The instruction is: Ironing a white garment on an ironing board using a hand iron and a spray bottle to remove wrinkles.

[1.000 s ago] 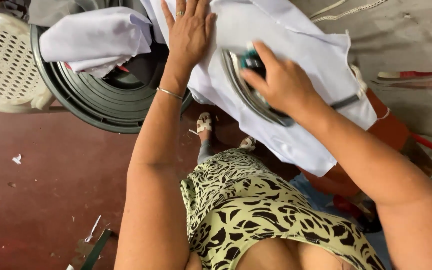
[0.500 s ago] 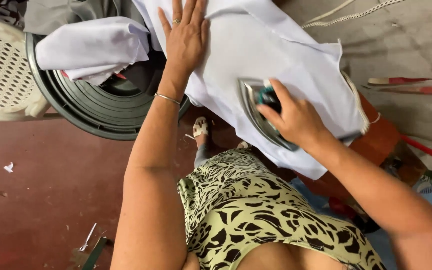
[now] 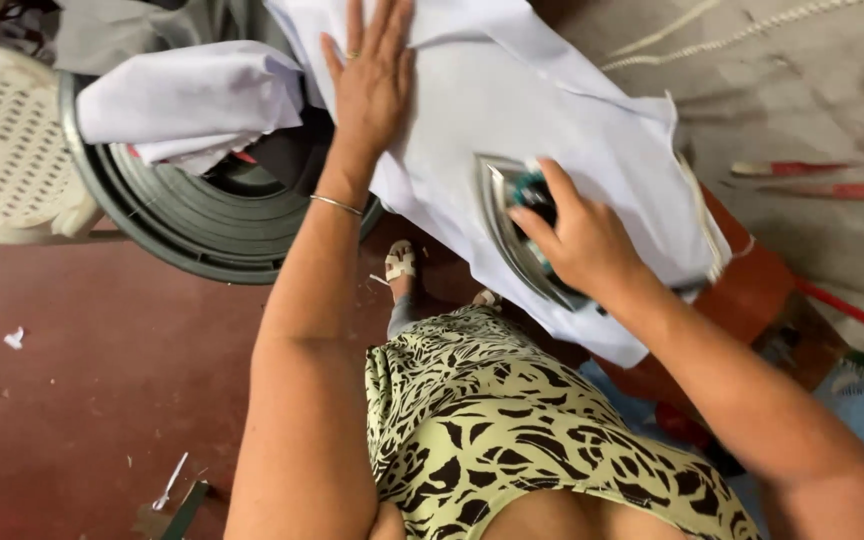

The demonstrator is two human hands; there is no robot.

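The right hand [image 3: 582,240] wraps its grip around the dark handle of an iron [image 3: 512,225], which sits flat on a white cloth [image 3: 552,100] spread over the surface; the left hand [image 3: 372,75] lies open and flat on the same cloth, fingers spread, holding nothing, just left of the iron; more white cloth [image 3: 192,100] hangs folded over the rim of a round grey tub [image 3: 182,235]; a pale plastic chair [image 3: 7,150] stands beside the tub; an orange edge [image 3: 752,290], perhaps the surface's cover, shows under the cloth
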